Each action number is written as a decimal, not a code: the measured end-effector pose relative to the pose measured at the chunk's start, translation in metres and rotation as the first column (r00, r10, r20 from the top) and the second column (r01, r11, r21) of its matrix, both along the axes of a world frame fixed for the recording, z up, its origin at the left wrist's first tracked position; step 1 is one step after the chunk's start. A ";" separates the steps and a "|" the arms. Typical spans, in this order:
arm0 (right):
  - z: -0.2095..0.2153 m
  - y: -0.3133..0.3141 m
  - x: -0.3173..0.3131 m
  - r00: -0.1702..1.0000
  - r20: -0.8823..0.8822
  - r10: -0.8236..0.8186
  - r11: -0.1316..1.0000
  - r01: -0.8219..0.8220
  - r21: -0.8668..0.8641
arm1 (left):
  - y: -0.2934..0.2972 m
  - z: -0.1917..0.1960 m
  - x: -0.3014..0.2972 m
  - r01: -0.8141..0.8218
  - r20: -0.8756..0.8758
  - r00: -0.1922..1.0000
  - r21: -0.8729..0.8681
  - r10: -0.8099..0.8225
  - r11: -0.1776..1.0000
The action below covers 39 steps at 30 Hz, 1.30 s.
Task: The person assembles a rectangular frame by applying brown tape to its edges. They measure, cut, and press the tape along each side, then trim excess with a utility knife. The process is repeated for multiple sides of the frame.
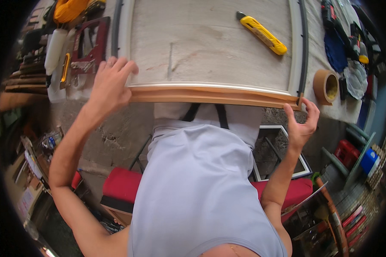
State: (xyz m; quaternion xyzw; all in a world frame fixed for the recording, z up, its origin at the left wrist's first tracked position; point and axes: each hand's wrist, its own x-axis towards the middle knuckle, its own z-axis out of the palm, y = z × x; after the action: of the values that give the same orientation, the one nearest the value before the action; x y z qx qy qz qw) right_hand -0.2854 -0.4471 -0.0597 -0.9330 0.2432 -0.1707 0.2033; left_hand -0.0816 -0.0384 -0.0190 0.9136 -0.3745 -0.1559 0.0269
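Frame point(296, 47) bears a long tan strip point(210, 95) beside its shiny lip point(210, 86).

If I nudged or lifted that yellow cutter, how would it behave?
The yellow cutter would probably slide rather than roll, since its long body seems to lie flat on the pale surface. Lifted, it should stay stiff, judging by its straight, solid-looking shape. It is likely light, being so slim.

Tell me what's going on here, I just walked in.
A person has their hands at a frame's brown near side: the left hand, slightly blurred, at its left end, the right hand at its right. How firm either grip is, I can't tell. A yellow cutter lies within the frame; a tape roll sits to its right.
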 end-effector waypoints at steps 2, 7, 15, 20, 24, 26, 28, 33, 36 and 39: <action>0.002 0.020 -0.001 0.996 0.036 0.082 0.971 -0.072 -0.230 | -0.018 -0.007 -0.023 -0.064 -0.145 0.989 -0.278 0.024 0.958; -0.007 0.075 0.011 0.901 -0.001 0.435 0.895 -0.432 -0.110 | -0.096 -0.020 -0.106 0.009 -0.081 0.995 -0.457 -0.051 0.890; -0.018 0.068 0.016 0.841 0.039 0.540 0.840 -0.537 -0.076 | -0.101 -0.051 -0.108 -0.008 0.080 0.996 -0.452 0.050 0.892; -0.017 0.051 0.012 0.876 -0.009 0.482 0.871 -0.481 -0.103 | -0.071 -0.060 -0.106 -0.003 0.149 0.986 -0.454 0.079 0.891; -0.016 0.097 0.028 0.812 0.009 0.583 0.812 -0.583 -0.035 | -0.126 -0.057 -0.117 0.016 0.104 0.994 -0.508 0.043 0.861; -0.017 0.090 0.025 0.818 0.011 0.576 0.818 -0.575 -0.033 | -0.134 -0.062 -0.118 0.016 0.091 0.995 -0.539 0.039 0.842; -0.018 0.068 0.018 0.848 -0.006 0.529 0.847 -0.529 -0.058 | -0.117 -0.060 -0.112 0.016 0.102 0.994 -0.514 0.043 0.858; -0.012 0.044 0.011 0.901 -0.075 0.427 0.893 -0.433 -0.121 | -0.106 -0.058 -0.114 0.005 0.097 0.994 -0.475 0.047 0.880; -0.019 0.077 0.021 0.854 -0.008 0.520 0.849 -0.518 -0.107 | -0.140 -0.060 -0.120 0.025 0.090 0.996 -0.491 0.023 0.871; -0.018 0.070 0.020 0.862 -0.009 0.507 0.859 -0.507 -0.079 | -0.148 -0.063 -0.120 0.031 0.061 0.998 -0.526 0.002 0.850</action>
State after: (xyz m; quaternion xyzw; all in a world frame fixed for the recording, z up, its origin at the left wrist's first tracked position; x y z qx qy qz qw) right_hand -0.2655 -0.3769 -0.0774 -0.9703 -0.0188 -0.1262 0.2056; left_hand -0.2014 -0.1862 -0.0816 0.8726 -0.4104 -0.0207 0.2639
